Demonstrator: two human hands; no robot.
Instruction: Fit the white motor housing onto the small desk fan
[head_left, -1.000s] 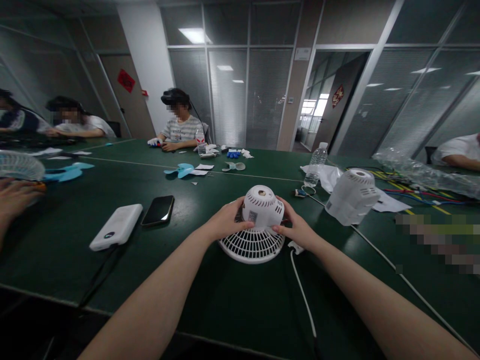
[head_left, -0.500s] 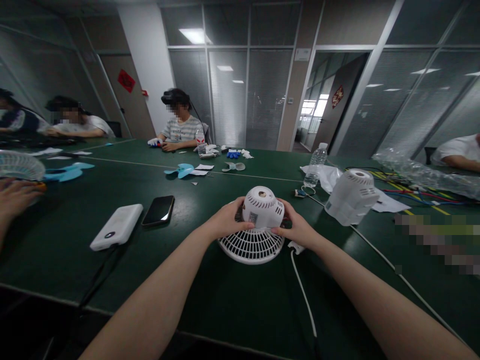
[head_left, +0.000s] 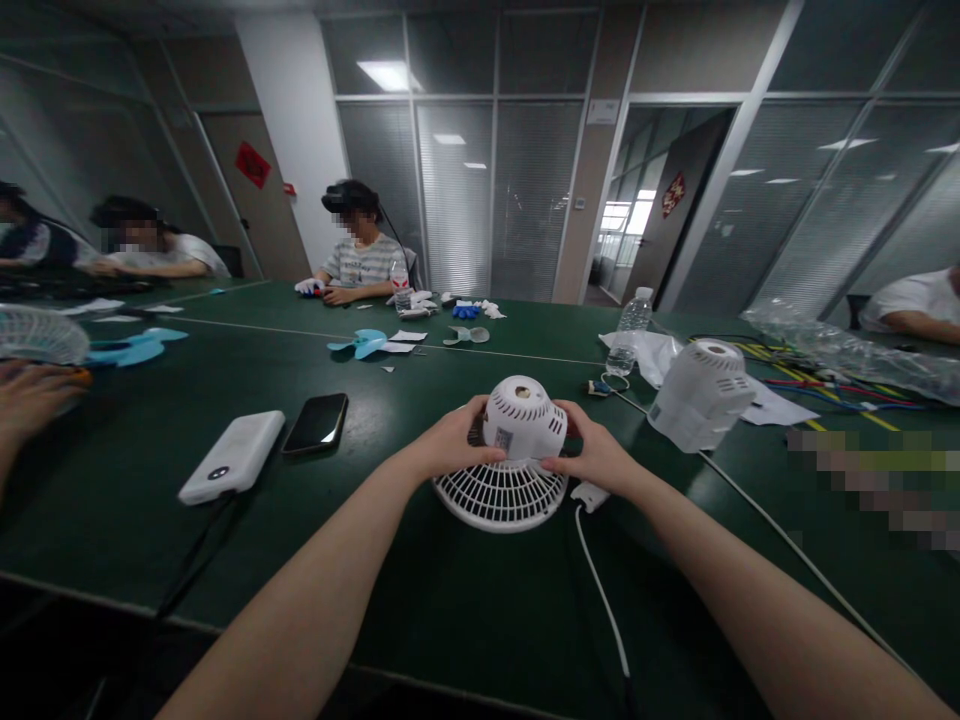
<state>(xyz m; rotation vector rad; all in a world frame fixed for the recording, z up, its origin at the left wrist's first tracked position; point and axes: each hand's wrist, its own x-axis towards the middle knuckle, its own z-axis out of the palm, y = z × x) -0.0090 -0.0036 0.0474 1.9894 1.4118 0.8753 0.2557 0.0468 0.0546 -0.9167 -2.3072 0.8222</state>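
Both my hands are wrapped round a white fan motor housing (head_left: 523, 425), vented at its rounded top. My left hand (head_left: 459, 440) grips its left side, thumb across the front near a small label. On the right side, my right hand (head_left: 589, 442) has its thumb at the lower front edge; its other fingers are partly hidden behind the housing. Beneath lies a white fan grille (head_left: 501, 500), face down on the green table (head_left: 450, 620). A small white part (head_left: 590, 496) with a white cord (head_left: 602, 590) sits just right of the grille.
A power bank (head_left: 234, 455) and a phone (head_left: 316, 423) lie to the left. Another white fan housing (head_left: 701, 400) stands at right, near a water bottle (head_left: 630, 330). Blue fan blades (head_left: 360, 344) lie farther back. Another person's hand (head_left: 34, 400) is at far left; a person (head_left: 360, 255) sits opposite.
The small white corded part has shifted slightly left and its cord with it. My hands keep their hold on the housing, which has barely moved.
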